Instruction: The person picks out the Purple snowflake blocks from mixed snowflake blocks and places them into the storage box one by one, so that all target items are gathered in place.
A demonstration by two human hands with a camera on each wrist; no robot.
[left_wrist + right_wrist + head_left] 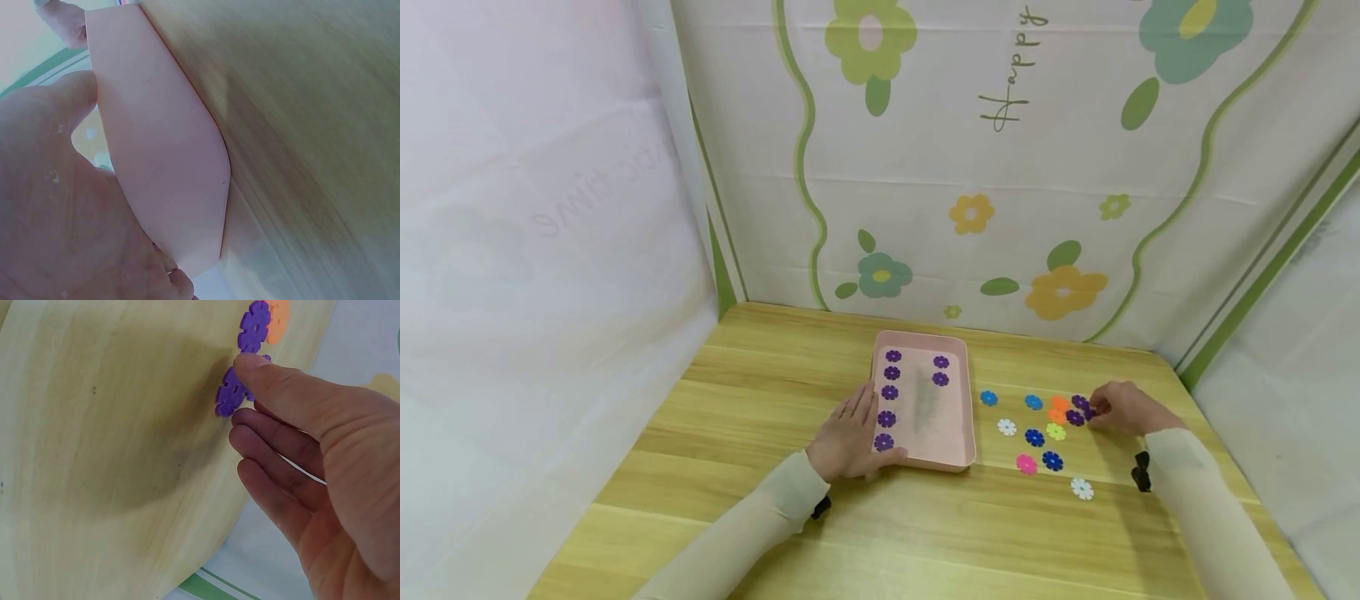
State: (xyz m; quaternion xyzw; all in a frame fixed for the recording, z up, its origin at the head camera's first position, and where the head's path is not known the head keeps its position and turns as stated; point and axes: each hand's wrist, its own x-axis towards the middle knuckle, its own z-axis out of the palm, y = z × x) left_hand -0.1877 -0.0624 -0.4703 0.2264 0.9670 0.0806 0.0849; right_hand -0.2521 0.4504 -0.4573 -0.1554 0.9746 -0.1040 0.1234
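Observation:
A pink rectangular tray [952, 427] lies on the table, with purple flower-shaped discs [887, 419] in a column along its left side and two more at its upper right. My left hand [847, 435] rests at the tray's near-left corner, fingers along the left rim and thumb over the near rim. Right of the tray, my right hand [1129, 408] pinches a purple flower-shaped disc [231, 392], which stands tilted at the table surface. Another purple disc [254, 326] lies beside it, touching or close to an orange disc [279, 322].
Loose discs are spread between tray and right hand: light blue [988, 398], white [1007, 427], dark blue [1052, 461], pink [1026, 464], yellow-green [1056, 432]. Another white disc [1082, 488] lies nearer me. A printed flower curtain [917, 158] hangs behind the wooden table [760, 375].

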